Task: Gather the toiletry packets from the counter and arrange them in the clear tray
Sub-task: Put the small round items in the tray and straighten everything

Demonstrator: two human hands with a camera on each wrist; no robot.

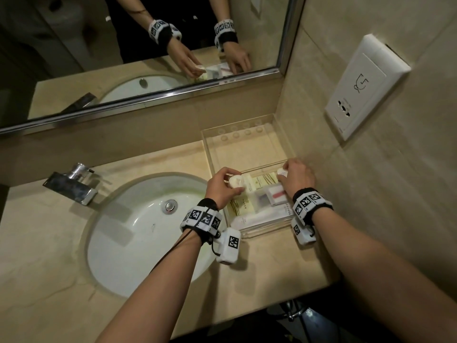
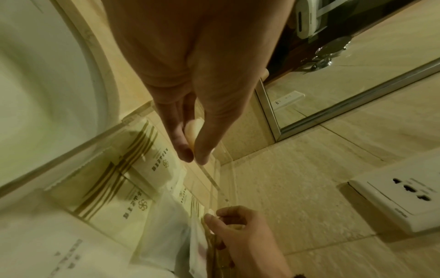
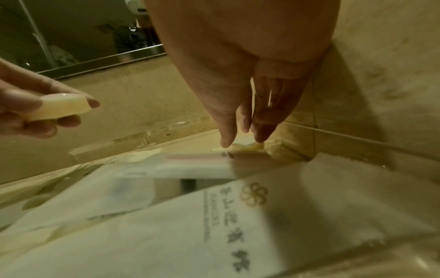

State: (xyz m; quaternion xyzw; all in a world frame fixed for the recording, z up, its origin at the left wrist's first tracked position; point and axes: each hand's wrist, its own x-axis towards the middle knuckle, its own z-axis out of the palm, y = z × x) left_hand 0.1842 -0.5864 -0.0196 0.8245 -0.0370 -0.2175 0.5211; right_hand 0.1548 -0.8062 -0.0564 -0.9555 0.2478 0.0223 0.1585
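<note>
The clear tray (image 1: 210, 154) stands on the counter between the sink and the right wall. Its near compartment holds cream packets with gold stripes (image 1: 241, 206), a clear packet with a red item (image 1: 274, 194) and a long white packet (image 1: 262, 216). My left hand (image 1: 231, 180) pinches a round white soap packet (image 1: 236, 181) just above the compartment's left side; the same soap packet (image 2: 191, 135) shows between thumb and fingers. My right hand (image 1: 284, 173) pinches a second small round packet (image 1: 282, 172) at the compartment's far right corner, where this packet (image 3: 247, 146) sits low by the divider.
The tray's far compartment (image 1: 247, 147) shows only small round bumps. A white sink (image 1: 138, 231) with a chrome faucet (image 1: 71, 184) lies to the left. A mirror (image 1: 138, 45) runs along the back, a wall socket (image 1: 363, 87) is on the right, and the counter's front edge (image 1: 284, 290) is near.
</note>
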